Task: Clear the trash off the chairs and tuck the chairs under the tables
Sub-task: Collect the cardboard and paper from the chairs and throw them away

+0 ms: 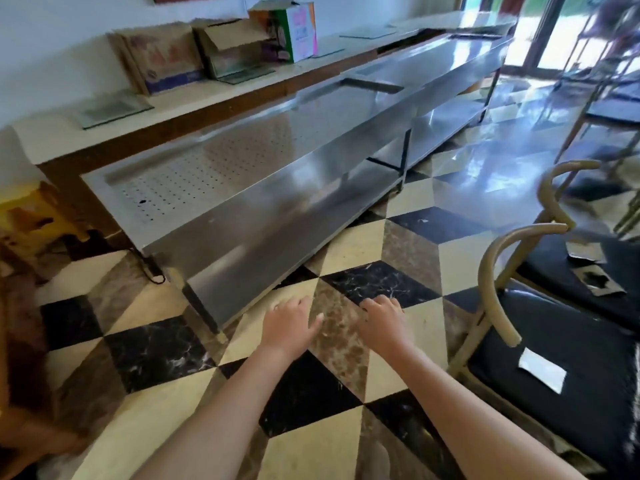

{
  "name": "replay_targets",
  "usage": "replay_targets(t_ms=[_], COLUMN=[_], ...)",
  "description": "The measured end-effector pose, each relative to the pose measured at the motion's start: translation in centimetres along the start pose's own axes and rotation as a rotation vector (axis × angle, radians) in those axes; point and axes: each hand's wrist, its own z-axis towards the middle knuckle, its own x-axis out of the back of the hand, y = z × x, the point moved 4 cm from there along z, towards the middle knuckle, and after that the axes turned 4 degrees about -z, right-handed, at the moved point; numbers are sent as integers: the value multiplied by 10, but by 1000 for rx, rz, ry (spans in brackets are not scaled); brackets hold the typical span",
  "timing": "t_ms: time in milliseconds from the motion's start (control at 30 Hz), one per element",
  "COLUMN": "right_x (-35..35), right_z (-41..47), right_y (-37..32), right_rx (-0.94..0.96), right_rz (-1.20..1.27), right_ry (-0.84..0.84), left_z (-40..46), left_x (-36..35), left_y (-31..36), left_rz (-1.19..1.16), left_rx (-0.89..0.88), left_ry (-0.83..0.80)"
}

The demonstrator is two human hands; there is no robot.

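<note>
The floor (349,237) is polished tile in a cube pattern of cream, black and mottled brown, glossy enough to mirror the bright glass doors at the far right. Along the white wall runs a long cream-topped ledge (55,140) carrying three cardboard boxes (162,57), and in front of it stands a long stainless steel counter (277,157) with a perforated top and a lower shelf.

Two chairs show clearly at the right, both with curved tan backs and black padded seats: the near chair (568,368) and the second chair (588,265) just beyond it. More furniture stands behind them, too blurred to count. Three scraps of trash lie on the seats: one white paper (542,374) on the near seat, and two pieces (601,278) on the farther seat, possibly torn wrappers.

The left hand (289,323) and right hand (384,322) reach forward over the floor, palms down, fingers loosely spread, holding nothing. The white paper lies to the right of the right hand, well apart from it.
</note>
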Motion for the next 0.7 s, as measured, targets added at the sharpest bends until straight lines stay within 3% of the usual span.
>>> replay_targets(t_ms=[433, 700], right_x=[60, 69], right_z=[245, 363], right_y=[95, 165], right_rx=[-72, -234], right_rz=[-63, -7], right_ry=[100, 155], left_z=[291, 446], left_x=[3, -26], left_y=[54, 84], left_rz=[14, -12], left_rx=[-142, -283], left_ry=[25, -20])
